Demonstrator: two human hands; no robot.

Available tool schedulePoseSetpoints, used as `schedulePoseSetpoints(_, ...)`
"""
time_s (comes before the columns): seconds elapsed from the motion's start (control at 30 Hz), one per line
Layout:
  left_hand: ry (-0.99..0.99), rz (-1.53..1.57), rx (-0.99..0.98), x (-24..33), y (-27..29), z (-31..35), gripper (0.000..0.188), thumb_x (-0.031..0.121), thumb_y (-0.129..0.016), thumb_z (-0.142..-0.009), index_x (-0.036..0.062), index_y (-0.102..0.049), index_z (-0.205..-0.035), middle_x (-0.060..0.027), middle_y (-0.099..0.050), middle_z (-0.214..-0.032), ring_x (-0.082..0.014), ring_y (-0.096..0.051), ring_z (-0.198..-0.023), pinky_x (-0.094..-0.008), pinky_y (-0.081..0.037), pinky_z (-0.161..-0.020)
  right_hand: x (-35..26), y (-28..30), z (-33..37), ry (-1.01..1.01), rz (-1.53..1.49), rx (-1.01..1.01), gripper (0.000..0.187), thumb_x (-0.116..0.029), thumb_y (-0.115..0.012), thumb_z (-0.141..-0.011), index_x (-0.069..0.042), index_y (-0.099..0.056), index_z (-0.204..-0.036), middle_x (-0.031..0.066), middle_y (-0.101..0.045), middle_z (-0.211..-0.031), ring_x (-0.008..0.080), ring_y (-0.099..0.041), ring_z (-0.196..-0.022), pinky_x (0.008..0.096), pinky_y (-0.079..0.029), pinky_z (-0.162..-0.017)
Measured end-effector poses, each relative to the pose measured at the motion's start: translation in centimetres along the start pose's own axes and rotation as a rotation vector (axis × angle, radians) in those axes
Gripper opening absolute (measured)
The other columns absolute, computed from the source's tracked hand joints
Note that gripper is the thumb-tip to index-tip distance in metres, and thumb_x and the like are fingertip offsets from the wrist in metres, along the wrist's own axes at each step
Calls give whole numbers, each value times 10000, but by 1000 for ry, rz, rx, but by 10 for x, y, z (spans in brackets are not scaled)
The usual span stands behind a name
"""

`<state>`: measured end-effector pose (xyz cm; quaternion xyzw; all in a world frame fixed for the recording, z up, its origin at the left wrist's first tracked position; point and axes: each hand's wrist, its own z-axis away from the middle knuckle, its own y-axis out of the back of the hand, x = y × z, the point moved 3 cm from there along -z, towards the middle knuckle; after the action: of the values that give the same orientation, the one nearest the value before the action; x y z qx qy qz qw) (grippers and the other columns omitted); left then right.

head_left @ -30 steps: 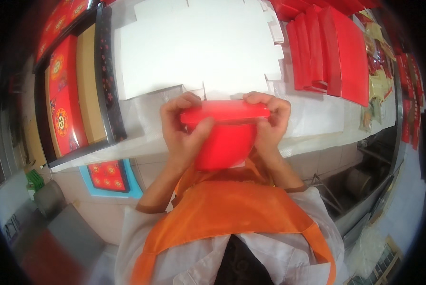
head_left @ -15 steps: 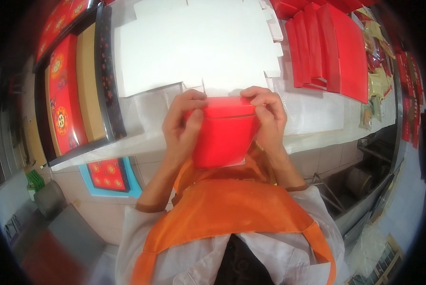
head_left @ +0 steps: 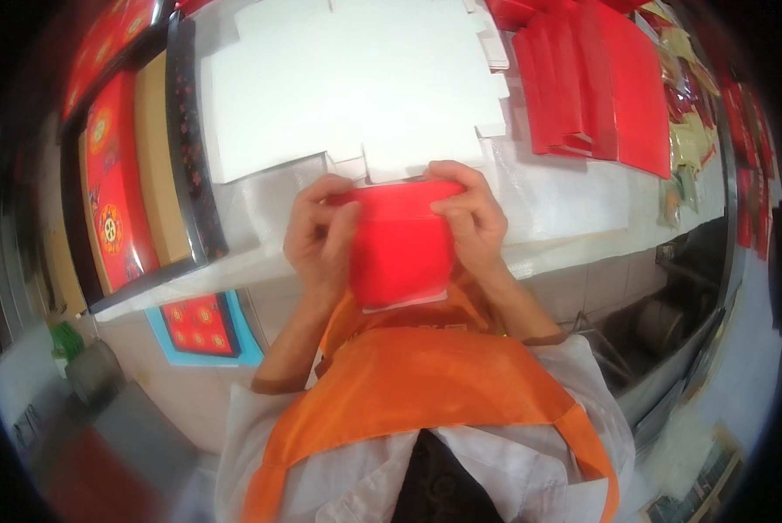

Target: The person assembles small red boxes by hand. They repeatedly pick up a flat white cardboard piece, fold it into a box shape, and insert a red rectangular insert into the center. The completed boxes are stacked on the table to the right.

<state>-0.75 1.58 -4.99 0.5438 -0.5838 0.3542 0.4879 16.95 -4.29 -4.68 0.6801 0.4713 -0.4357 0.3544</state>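
Observation:
Between my two hands is a red cardboard box, held in front of the orange apron at the table's near edge. My left hand grips its upper left corner, thumb on the near face and fingers bent over the top. At the upper right corner my right hand pinches the box the same way. The top band of the box lies against its front, and a pale edge shows at its bottom. A stack of flat white cardboard blanks lies just beyond my hands.
Several folded red boxes stand at the far right, beside small wrapped packets. On the left are dark-edged trays with patterned red boxes. Below the table's left edge sits another patterned red box on something blue.
Both hands and the red box have shifted slightly left. The dark gap beneath the box's top band has closed, and the right thumb has moved inward over the face.

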Motion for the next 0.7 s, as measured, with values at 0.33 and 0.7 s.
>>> schedulePoseSetpoints(0.33,-99,-450,-999,96,-12,-68,489,198,-805,-539,35,-502,-888,-126,-564,-815,-243,-565,-718,-307,-473,-622,-71,28,-31,325,37,-186,119,-116,-655,-740,-62,-579,-815,180,-485,-1137,301,-490,-1047,380,-413,-857)
schedulePoseSetpoints(0.7,-161,-627,-295,26,54,-65,694,412,-484,-804,-30,-296,-1305,-213,-346,-1312,-338,-354,-1198,-416,-285,-974,2,440,5,-441,1412,718,522,-364,-597,-768,-35,-457,-1148,177,-523,-1083,289,-473,-1045,383,-382,-885)
